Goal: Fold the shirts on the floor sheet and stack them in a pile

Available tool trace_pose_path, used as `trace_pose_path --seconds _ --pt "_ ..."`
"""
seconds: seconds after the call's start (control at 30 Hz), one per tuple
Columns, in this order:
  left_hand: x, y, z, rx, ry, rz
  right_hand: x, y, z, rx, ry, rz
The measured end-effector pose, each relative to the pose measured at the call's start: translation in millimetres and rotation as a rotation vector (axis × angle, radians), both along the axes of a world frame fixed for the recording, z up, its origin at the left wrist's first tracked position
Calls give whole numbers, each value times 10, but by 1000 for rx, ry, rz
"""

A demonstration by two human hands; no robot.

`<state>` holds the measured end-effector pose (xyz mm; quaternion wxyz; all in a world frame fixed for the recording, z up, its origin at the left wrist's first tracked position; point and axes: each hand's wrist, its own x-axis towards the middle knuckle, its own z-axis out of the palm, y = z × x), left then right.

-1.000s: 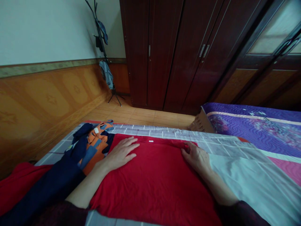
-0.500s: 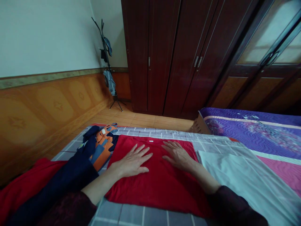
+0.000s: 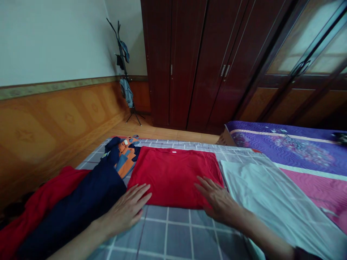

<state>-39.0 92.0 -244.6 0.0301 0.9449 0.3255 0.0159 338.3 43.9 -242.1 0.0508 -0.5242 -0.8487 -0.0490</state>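
Note:
A folded red T-shirt (image 3: 173, 177) lies flat on the grey checked bedsheet (image 3: 168, 231), with a small white tag at its far edge. My left hand (image 3: 127, 207) rests open at the shirt's near left corner, fingertips on the red cloth. My right hand (image 3: 217, 200) lies spread at the near right corner, its fingers also on the shirt. Left of the shirt lies a navy garment (image 3: 92, 195) beside a red garment (image 3: 40, 195), and an orange-and-navy garment (image 3: 126, 155) lies beyond them. A white cloth (image 3: 268, 202) lies to the right.
A purple quilted bed cover (image 3: 287, 144) lies to the right, with a tan woven item (image 3: 227, 139) at its corner. Ahead stand a dark wood wardrobe (image 3: 203, 65) and a black coat rack (image 3: 124, 68) holding clothes. A wood-panelled wall runs along the left.
The red shirt is now shorter, with its near edge farther away and more grey sheet showing. Both hands have slid back toward me, from the shirt's middle to its near corners.

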Motion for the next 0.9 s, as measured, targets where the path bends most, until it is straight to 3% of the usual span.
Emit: trace_pose_path --seconds 0.07,0.17,0.3,0.4,0.57,0.67,0.77,0.83,0.9 --pt "-215 -53 -70 65 21 31 125 -332 -196 87 -64 -15" --pt "-316 19 -119 117 38 80 242 -468 -309 185 -137 -35" --pt "-253 147 -1 97 15 134 256 -377 -71 169 -113 -39" --pt "-296 65 108 61 -43 134 280 -482 100 142 -51 -49" --pt "-397 -298 235 -64 -2 71 352 -852 17 200 -33 2" --pt "-176 -326 364 -82 -91 -4 101 -853 86 203 19 46" --pt "249 -96 399 -11 -192 -34 -462 -597 274 91 110 10" --pt "526 120 298 20 -214 -1 -838 -337 319 11 165 30" --pt "707 302 114 22 -192 80 -1048 -74 246 -42 190 45"
